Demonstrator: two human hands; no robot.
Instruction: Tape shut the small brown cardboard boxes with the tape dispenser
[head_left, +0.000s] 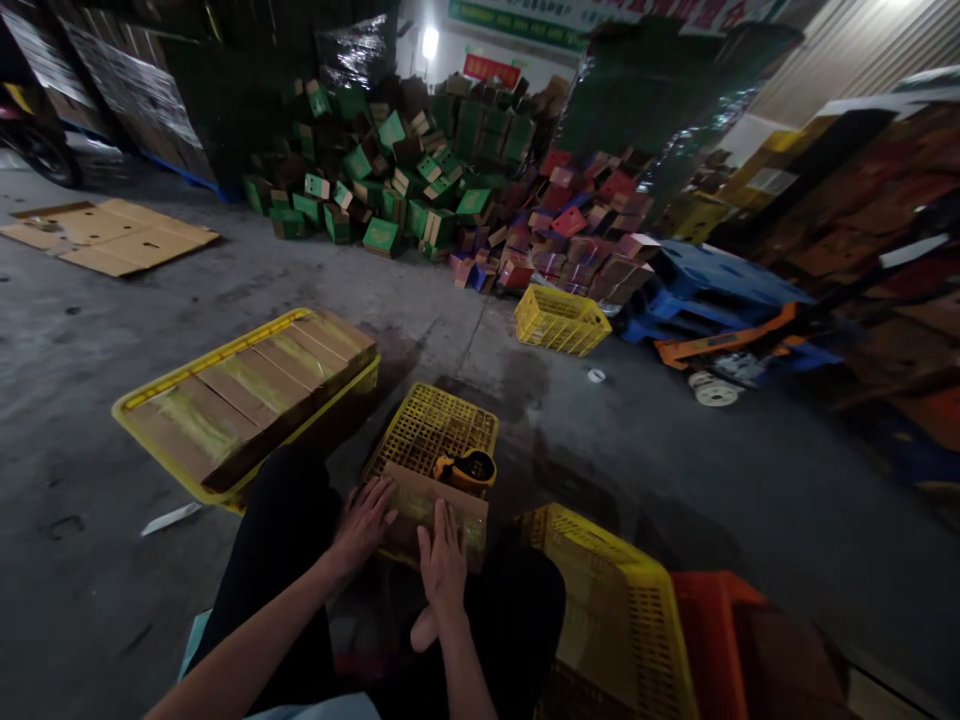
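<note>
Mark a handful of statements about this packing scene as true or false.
1. The left hand and right hand both lie flat on a cardboard box. True.
2. The tape dispenser lies on the floor. False: it sits on the small yellow crate, just behind the box.
3. The large yellow crate at the left holds taped cartons. True.
4. The pile at the back is all blue boxes. False: it is green boxes beside red ones.
5. The right hand grips a knife. False: it is open and holds nothing.
</note>
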